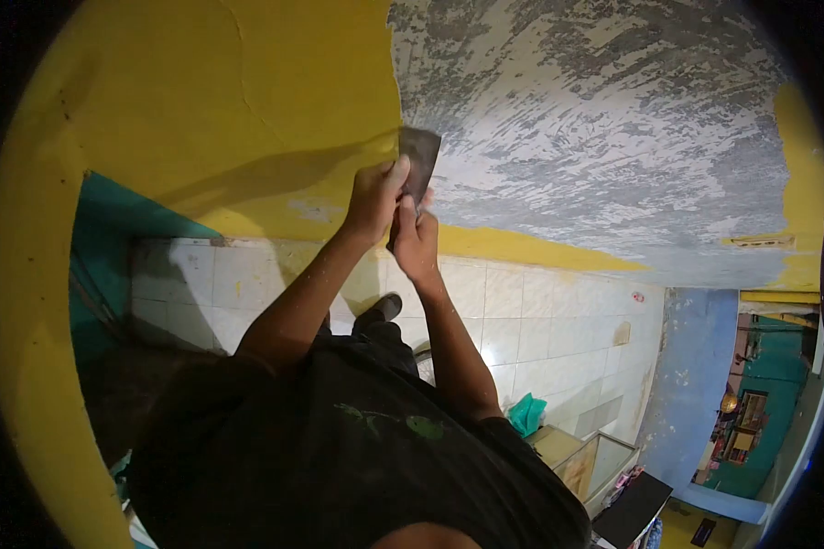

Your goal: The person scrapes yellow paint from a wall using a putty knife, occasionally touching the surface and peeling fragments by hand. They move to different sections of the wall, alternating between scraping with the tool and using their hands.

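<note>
A dark, flat scraper blade points up at the wall, its far edge at the border between yellow paint and a scraped grey-white patch. My left hand is closed on the blade's left side, with the thumb lying along it. Just below and to the right, my right hand wraps round the lower end of the scraper, so its handle is mostly hidden. Both forearms reach up from my body and carry small pale specks.
White floor tiles run along the wall's base, where my shoe stands. To the right are a green plastic bag, a glass-topped case and a blue wall. A teal recess opens at left.
</note>
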A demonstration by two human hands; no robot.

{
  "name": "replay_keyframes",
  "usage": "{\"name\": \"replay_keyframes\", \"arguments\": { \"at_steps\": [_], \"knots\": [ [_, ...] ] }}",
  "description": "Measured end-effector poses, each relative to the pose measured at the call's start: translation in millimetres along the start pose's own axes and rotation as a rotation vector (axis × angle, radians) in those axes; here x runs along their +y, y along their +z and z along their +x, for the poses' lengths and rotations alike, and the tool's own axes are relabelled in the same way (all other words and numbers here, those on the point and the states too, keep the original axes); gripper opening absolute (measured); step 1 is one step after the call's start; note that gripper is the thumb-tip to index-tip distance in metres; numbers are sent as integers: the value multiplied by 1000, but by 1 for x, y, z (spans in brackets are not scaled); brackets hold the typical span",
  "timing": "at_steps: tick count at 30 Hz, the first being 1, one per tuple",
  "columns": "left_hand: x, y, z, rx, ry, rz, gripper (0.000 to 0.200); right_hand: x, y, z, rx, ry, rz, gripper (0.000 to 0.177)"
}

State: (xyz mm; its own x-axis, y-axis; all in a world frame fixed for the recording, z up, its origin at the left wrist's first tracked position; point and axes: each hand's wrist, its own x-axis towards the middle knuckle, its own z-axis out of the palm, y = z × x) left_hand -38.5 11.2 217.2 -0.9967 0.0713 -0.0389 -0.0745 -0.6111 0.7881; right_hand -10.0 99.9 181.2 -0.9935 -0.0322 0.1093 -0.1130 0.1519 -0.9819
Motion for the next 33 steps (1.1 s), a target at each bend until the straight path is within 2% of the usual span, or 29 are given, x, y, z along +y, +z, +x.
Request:
{"name": "replay_keyframes", "arguments": {
  "at_steps": [2,4,5,7,8,11,16,20,23,25,26,29,31,33],
  "knots": [
    [9,4,9,23,51,-9,38,-21,-3,8,-32,53,77,42],
    [12,8,6,5,14,-9,36,-34,-5,7,-57,116,170,42],
    [16,9,5,-19,-19,-19,36,-33,-7,3,-60,106,180,42],
    [5,4,-2,-46,-17,37,36,-15,-13,-6,-62,223,160,44],
    [-3,2,-6,10,-31,-8,35,-9,-8,-7,-26,163,51,43],
    [-12,-3,-1,83,-39,-32,34,-2,-9,-4,-34,116,33,41],
    [12,9,4,49,14,-75,32,-18,-11,8,-76,120,77,39],
    [-1,6,-4,53,-49,-99,33,-5,-14,-2,-93,107,71,40],
    [-3,6,-3,118,-66,-91,34,-10,-16,-1,-146,232,201,40],
    [-2,6,3,80,9,-102,32,-36,-18,5,-162,285,184,41],
    [-3,6,2,84,3,-111,32,-34,-18,6,-184,291,271,41],
    [1,2,1,53,37,-163,32,-33,-11,-3,-168,254,264,44],
    [0,1,-2,33,-91,-203,33,-28,-9,-3,-153,270,265,43],
    [9,4,1,1,-83,-259,33,-35,-11,0,-138,238,212,43]
  ]
}}
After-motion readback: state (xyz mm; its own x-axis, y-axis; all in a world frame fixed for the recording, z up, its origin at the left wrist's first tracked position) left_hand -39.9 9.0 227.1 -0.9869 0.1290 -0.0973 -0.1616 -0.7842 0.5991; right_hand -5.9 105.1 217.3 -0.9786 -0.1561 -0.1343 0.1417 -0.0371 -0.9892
